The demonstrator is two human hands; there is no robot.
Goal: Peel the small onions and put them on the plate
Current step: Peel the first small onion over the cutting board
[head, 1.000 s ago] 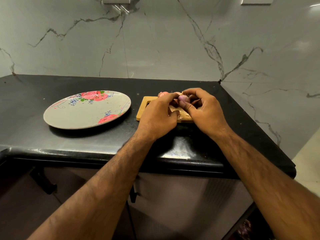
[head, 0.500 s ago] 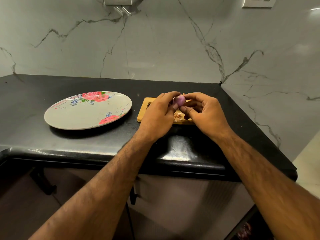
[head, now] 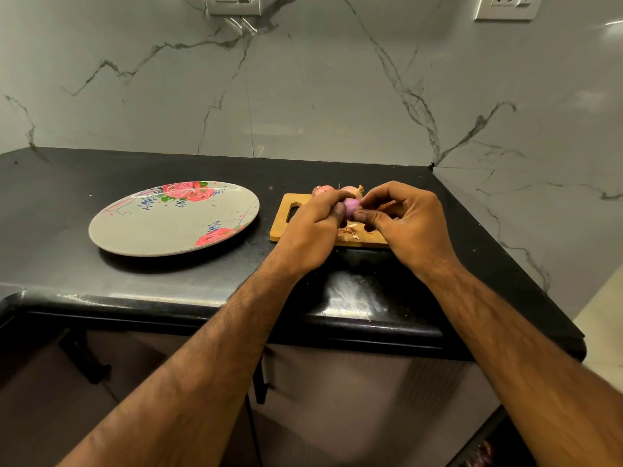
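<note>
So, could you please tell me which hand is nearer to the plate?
Left. The left hand is just right of the plate, apart from it; the right hand lies farther right, beyond the onion both pinch.

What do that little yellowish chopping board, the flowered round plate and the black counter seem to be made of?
Small rectangular chopping board: looks like pale wood or bamboo, matt, with a cut handle slot. Round flowered plate: glazed ceramic or melamine, cannot tell; smooth grey face, printed roses. Black counter: seems polished stone, perhaps granite; its rounded front edge mirrors light.
</note>
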